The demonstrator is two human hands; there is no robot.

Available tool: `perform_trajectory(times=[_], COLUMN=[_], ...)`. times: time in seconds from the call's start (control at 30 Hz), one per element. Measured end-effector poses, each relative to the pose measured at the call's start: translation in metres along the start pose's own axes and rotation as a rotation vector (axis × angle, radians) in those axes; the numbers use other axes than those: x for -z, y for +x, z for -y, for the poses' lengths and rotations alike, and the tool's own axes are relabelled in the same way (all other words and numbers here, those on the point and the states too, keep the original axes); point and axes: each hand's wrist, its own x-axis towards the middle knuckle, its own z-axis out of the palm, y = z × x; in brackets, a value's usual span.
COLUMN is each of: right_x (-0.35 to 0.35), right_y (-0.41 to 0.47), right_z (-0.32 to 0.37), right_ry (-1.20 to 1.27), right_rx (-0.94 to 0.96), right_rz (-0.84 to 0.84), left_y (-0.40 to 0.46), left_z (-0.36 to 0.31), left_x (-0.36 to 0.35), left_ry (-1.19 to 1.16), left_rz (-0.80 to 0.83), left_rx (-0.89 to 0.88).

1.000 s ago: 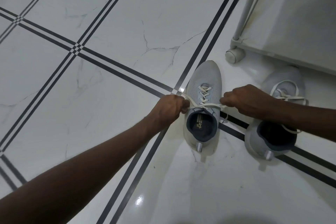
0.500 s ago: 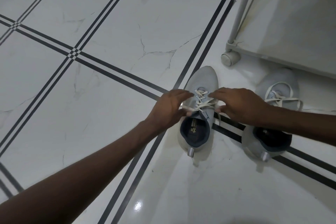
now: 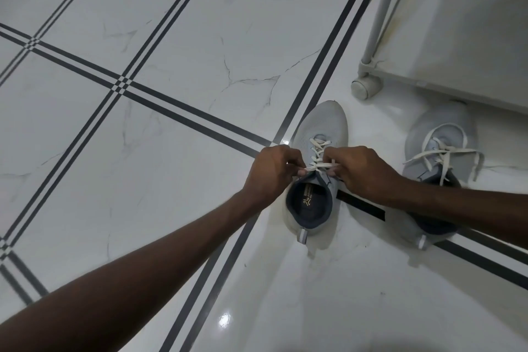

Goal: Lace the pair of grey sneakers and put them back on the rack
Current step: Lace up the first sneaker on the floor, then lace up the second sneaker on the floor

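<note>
- and the hands have closed in again: a second ago they were flung wide, pulling the lace out taut to both sides, and now both sit tight together over the top of the tongue.
- the view has also drifted, so more of the rack shows at the upper right than before.
- left hand (image 3: 270, 173), its grip pinched shut on the flat cream-white shoelace (image 3: 320, 166) at the near end of the lacing, fingertips touching the lace just above the shoe's collar.
- right hand (image 3: 361, 171), curled the same way, its grip closed on the other side of that same lace; the short stretch of lace runs between the two hands.
- the light grey knit sneaker with the dark navy lining (image 3: 317, 168) stands upright on the glossy white marble-look floor with dark double stripes (image 3: 177, 100), toe pointing away, directly under both hands.
- its opening holds only the dark insole with a small gold logo.
- the second light grey knit sneaker (image 3: 441, 148) sits to the right, apart from both hands, its cream lace lying in loose loops over the upper; the right forearm crosses over its heel.
- the white metal shoe rack on a small caster wheel (image 3: 374, 37) stands at the upper right, just beyond the second sneaker; no shoes show on the part of its shelf in view.
</note>
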Motion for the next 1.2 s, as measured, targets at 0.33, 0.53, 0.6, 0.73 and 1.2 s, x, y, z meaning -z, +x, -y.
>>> perform_trajectory(times=[0.33,0.53,0.6,0.73,1.2], right_x=[-0.009,-0.002,0.013,0.070,0.137], right_y=[-0.007,-0.004,-0.001,0.002,-0.134], right_z=[-0.015,-0.019,-0.013,0.000,-0.056], right_ry=[-0.505,-0.436,-0.297,0.138,0.055], right_rx=[0.195,0.156,0.047,-0.228,-0.864], right_rz=[0.226,0.307,0.319,0.256,0.106], left_y=[0.000,0.005,0.013,0.031,0.096], left_z=[0.008,0.012,0.010,-0.004,-0.155], left_x=[-0.010,-0.007,0.004,0.025,-0.054], left_ry=[0.131,0.088,0.047,0.102,0.157], left_rz=[0.019,0.077,0.163,0.246,0.491], left_rx=[-0.058,0.017,0.049,0.025,-0.252])
